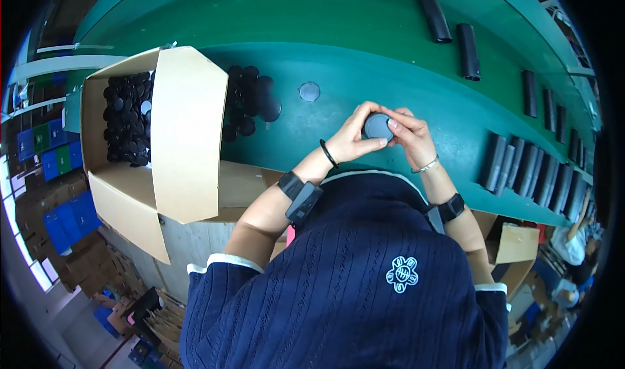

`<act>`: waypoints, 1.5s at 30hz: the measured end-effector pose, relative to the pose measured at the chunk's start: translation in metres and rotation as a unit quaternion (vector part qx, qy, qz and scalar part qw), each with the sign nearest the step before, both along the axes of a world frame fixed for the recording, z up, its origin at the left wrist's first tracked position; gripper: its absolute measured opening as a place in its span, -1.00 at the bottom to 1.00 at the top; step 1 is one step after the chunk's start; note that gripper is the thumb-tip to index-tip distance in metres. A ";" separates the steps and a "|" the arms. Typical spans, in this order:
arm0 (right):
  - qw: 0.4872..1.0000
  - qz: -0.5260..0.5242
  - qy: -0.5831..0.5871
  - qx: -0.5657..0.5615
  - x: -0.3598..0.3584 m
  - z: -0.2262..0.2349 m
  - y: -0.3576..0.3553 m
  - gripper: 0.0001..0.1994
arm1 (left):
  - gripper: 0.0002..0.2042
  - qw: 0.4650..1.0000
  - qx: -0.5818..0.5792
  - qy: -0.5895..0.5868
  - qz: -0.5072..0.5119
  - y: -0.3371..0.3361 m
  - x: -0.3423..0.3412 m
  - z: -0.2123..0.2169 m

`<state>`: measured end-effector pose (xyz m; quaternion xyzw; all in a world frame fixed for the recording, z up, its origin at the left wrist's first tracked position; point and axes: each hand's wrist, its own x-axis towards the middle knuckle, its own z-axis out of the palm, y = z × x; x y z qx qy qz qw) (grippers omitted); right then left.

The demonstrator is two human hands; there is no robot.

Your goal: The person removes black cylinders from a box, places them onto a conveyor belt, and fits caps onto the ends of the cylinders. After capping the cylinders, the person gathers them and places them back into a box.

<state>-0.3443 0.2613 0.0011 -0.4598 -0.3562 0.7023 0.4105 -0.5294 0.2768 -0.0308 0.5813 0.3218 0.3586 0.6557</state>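
Right of the disc-filled cardboard box (189, 135), we count one hand-held grey disc (377, 126), one lone disc (309, 92) and at least ten black tubes (468, 51). In and beside that box, black discs (127, 135) overlap beyond our counting.

Far left: blue-and-green crates (41, 139) in line; lower, large blue bin (70, 222) beside brown cardboard stacks (91, 271). Bright window panes (19, 239) along left rim. Lower left: upright flattened cardboard (168, 327) in bundle, dark object (148, 304) just beside, details blurred. Grey wood-grain surface (189, 255) below green desk (364, 63). Right: small carton (519, 244), flaps open, near desk edge. Far right: another person (571, 246), pale top, partly blurred.
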 end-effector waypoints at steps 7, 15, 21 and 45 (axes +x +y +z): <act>0.999 0.000 -0.050 0.010 -0.003 0.001 0.001 -0.78 | -0.46 1.000 0.009 -0.001 -0.023 -0.002 -0.002 0.005; 0.996 0.002 0.038 -0.081 -0.007 -0.002 0.022 -0.73 | -0.76 0.985 -0.069 -0.091 0.129 0.020 -0.019 0.005; 0.994 0.043 0.099 -0.013 -0.029 0.019 0.025 -0.67 | -0.61 0.921 -0.268 -0.253 0.128 0.031 -0.024 0.005; 0.992 0.057 -0.067 0.086 0.013 -0.021 0.013 -0.16 | -0.47 0.976 0.116 0.098 0.157 0.017 0.019 0.013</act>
